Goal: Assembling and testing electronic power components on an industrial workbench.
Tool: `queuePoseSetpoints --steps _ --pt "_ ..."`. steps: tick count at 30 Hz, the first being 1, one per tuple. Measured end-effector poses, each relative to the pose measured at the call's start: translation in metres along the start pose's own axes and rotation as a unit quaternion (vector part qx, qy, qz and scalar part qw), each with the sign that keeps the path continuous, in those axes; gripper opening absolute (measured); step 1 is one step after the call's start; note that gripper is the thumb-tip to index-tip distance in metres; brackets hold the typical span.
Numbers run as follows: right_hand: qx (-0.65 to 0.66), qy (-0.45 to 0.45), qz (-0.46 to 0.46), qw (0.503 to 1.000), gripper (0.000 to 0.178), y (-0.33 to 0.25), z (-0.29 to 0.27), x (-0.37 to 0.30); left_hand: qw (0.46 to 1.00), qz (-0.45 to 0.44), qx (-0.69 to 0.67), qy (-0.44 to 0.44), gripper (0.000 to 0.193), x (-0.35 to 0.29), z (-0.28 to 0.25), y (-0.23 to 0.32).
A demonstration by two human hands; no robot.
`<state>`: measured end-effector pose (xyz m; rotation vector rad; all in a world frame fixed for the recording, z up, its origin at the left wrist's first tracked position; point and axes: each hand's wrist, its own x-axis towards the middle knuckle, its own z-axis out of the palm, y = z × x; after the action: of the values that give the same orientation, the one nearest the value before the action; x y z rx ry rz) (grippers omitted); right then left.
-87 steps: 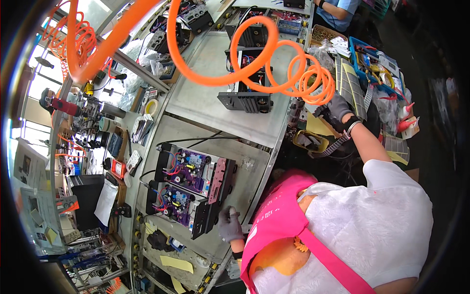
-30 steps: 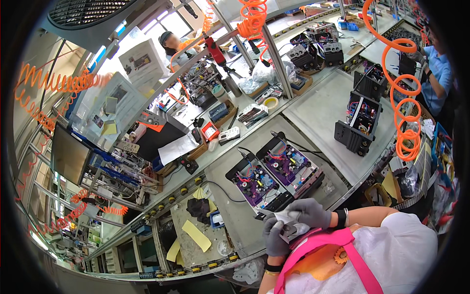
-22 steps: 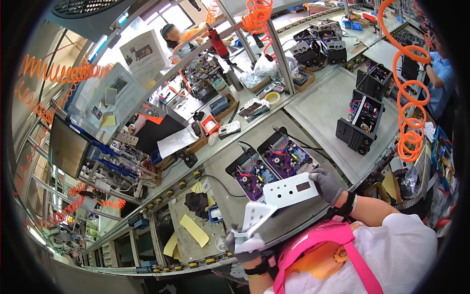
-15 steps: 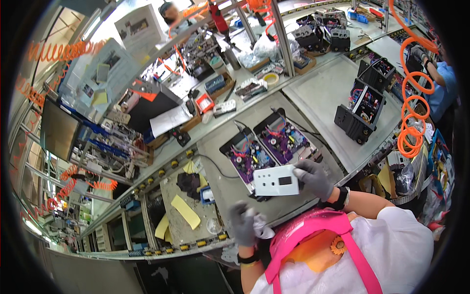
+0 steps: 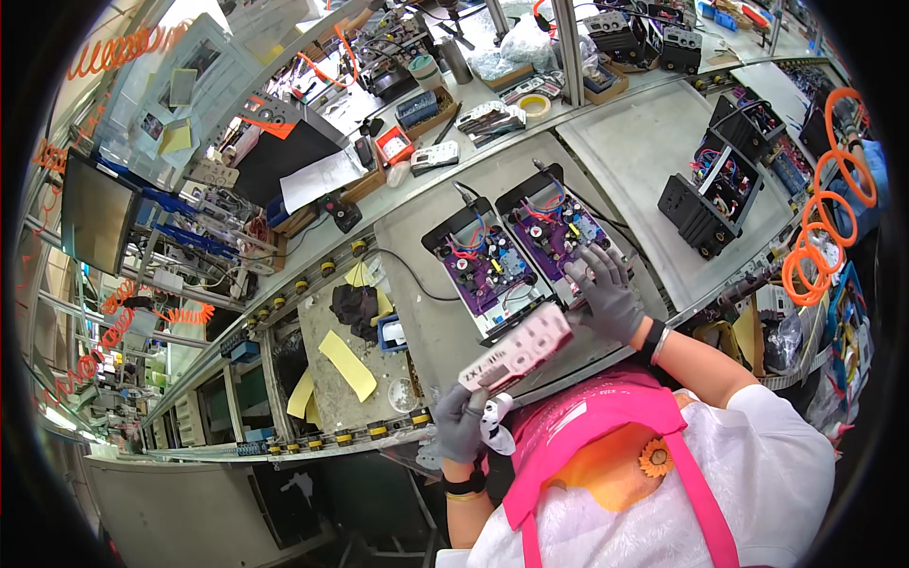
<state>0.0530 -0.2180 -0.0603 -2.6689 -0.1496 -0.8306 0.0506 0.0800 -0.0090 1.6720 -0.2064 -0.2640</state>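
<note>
The gloved left hand (image 5: pixel 459 426) is grasping the pinkish-white panel (image 5: pixel 519 348) by its near left end, and a crumpled white piece (image 5: pixel 497 426) is showing just beside the fingers, though I cannot tell whether that hand is gripping it too. The panel is slanting up toward the right, its far end reaching near the front of the left circuit unit (image 5: pixel 488 275). The gloved right hand (image 5: pixel 611 298) is gripping nothing visible; its fingers are spreading loosely over the front edge of the right circuit unit (image 5: pixel 557 227), and whether they are touching it I cannot tell. Both circuit units are lying side by side on the grey work surface (image 5: pixel 421 346), while a yellow strip (image 5: pixel 347 366) is lying farther left and a black-cased unit (image 5: pixel 699 213) is standing farther right
</note>
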Motion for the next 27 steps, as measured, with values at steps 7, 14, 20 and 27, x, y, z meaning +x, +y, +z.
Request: queuePoseSetpoints --steps 7,14,20,27 --pt "-0.149 0.035 -0.083 0.985 0.058 0.034 0.041 0.008 0.988 -0.08 -0.099 -0.089 0.021 0.005 0.013 -0.042" --pt "-0.119 0.023 -0.08 0.989 0.062 0.056 0.029 0.035 0.98 -0.097 -0.161 -0.064 0.021 0.019 0.022 -0.068" --pt "0.352 -0.06 0.154 0.921 0.03 0.025 0.022 -0.034 0.978 -0.087 -0.187 -0.04 0.019 0.019 0.019 -0.092" --pt "0.57 -0.101 0.32 0.75 0.018 -0.011 0.056 -0.042 0.99 -0.089 -0.104 -0.024 0.022 0.033 0.018 -0.106"
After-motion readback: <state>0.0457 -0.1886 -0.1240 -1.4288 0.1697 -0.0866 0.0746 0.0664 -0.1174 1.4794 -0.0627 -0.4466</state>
